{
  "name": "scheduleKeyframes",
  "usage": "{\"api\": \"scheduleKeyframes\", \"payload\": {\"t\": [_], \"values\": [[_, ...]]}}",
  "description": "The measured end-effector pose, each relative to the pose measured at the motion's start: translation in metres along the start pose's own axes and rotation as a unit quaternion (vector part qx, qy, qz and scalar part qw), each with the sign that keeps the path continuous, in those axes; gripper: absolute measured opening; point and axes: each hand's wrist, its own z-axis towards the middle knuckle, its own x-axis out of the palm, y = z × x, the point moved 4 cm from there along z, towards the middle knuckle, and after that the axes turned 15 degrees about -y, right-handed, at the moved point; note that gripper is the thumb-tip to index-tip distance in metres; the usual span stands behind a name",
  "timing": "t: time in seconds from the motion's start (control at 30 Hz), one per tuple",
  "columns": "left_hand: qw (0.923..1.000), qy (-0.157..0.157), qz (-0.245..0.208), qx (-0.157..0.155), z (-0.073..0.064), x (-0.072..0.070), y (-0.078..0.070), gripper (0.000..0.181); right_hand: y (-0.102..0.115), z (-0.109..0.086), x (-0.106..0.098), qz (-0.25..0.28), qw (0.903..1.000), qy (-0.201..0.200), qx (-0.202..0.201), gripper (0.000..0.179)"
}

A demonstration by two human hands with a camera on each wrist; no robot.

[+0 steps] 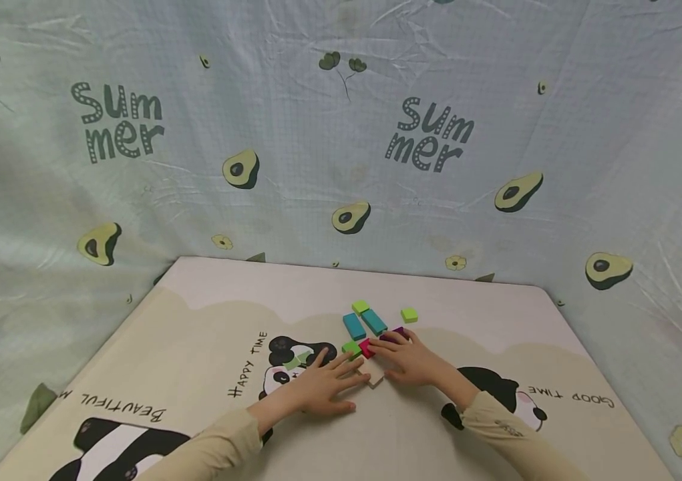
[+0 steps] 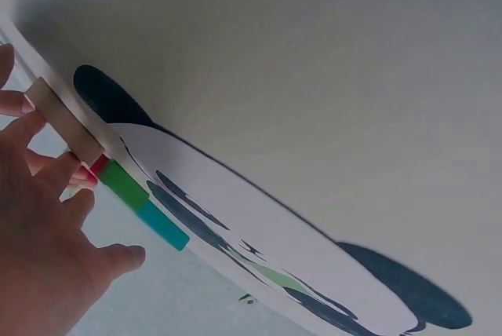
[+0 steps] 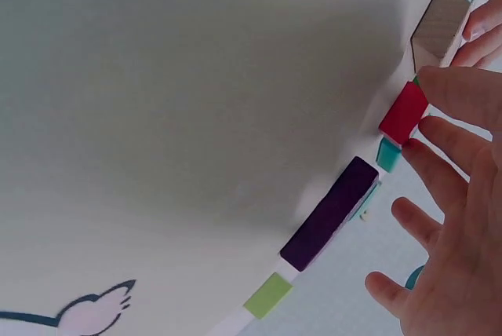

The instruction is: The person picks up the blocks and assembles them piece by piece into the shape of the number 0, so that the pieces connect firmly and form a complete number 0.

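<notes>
Both hands are over a loose group of small coloured blocks on the table. My left hand [image 1: 321,389] has its fingers spread, the tips at the near left side of a plain wooden block [image 2: 67,122]. From the other side reaches my right hand [image 1: 415,361], fingers apart and lightly bent. In the right wrist view its thumb and fingertips are right at a red block [image 3: 404,113], which sits beside the wooden one. A green block [image 1: 351,349] lies left of the red block. Under the right fingers in the head view is a purple block [image 3: 329,214], partly hidden there.
Two teal blocks [image 1: 354,327] lie just beyond the green one. Farther back are a lime block [image 1: 361,306] and, to the right, another lime block [image 1: 409,314]. The table [image 1: 208,294] carries panda prints; a patterned curtain [image 1: 292,200] hangs behind it.
</notes>
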Motion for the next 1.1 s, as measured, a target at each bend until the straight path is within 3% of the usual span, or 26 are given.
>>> {"api": "scheduleKeyframes", "payload": {"t": [0.4,0.8,1.1], "values": [[0.9999,-0.003,0.007,0.007,0.000,0.000,0.000,0.055,-0.001,0.009,-0.003,-0.027,0.9991,-0.012,-0.032,0.048],[0.9998,0.010,0.018,-0.003,0.000,-0.001,-0.001,0.055,-0.002,0.014,-0.004,-0.010,0.9995,-0.015,-0.025,0.046],[0.9989,-0.004,0.046,0.009,-0.001,-0.002,-0.006,0.054,-0.001,0.014,-0.004,0.010,0.9999,-0.004,-0.011,0.044]]}}
